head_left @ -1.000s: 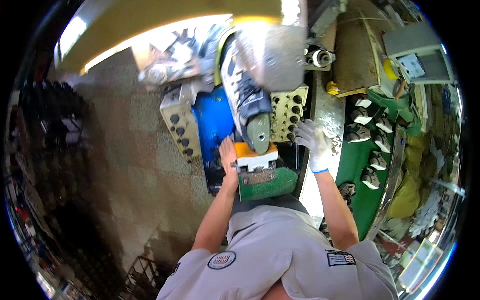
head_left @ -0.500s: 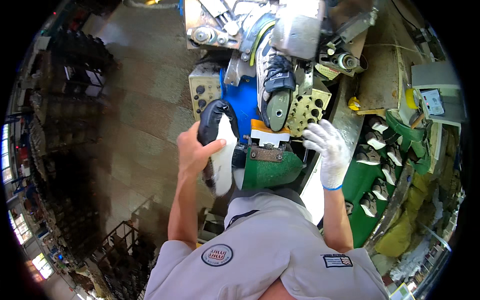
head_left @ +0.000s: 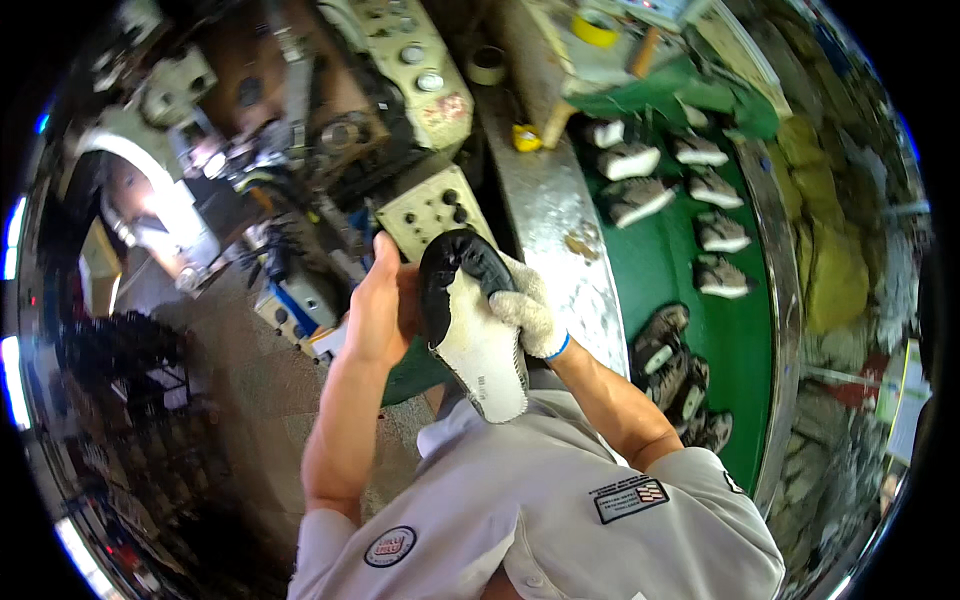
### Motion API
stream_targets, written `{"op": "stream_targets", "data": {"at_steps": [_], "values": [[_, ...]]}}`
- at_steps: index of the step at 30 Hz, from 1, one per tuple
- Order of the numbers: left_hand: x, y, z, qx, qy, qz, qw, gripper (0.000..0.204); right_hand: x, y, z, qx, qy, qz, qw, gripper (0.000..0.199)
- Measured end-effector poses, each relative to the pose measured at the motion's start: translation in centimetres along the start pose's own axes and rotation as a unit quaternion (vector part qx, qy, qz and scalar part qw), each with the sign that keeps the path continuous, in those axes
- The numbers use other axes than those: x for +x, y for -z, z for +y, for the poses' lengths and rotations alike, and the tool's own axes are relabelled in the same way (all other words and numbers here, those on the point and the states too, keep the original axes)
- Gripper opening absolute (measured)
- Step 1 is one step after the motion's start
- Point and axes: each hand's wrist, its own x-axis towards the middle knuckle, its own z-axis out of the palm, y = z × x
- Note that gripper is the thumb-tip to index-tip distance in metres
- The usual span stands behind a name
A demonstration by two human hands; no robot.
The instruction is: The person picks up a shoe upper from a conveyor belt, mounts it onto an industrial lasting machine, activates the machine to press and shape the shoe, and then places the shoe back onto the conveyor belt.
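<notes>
The shoe upper (head_left: 472, 340) looks light and rather stiff; right hand (head_left: 530, 308) grasps its side, a good place; whether left hand (head_left: 383, 308) grips, I cannot tell.

Okay so the shoe (head_left: 480, 340) is between both hands, left hand (head_left: 378, 312) just beside it, right hand (head_left: 530, 312) on its right edge. Knob box (head_left: 425, 200) is just beyond, machine (head_left: 310, 130) ahead-left. Ledge (head_left: 540, 180) right of the box, then a bench (head_left: 650, 265) with other shoes (head_left: 723, 232) on it. Tape roll (head_left: 594, 28) up front.
</notes>
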Motion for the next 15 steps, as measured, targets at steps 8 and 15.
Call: {"op": "stream_targets", "data": {"at_steps": [8, 15], "values": [[10.1, -6.6, -5.5, 0.171, 0.252, -0.068, 0.95, 0.037, -9.4, 7.6, -0.5, -0.023, 0.043, 0.114, 0.992, 0.098], [12.0, -10.1, -10.4, 0.333, 0.178, -0.143, 0.915, 0.04, -10.7, 13.1, -1.4, 0.094, -0.007, 0.134, 0.986, 0.07]]}}
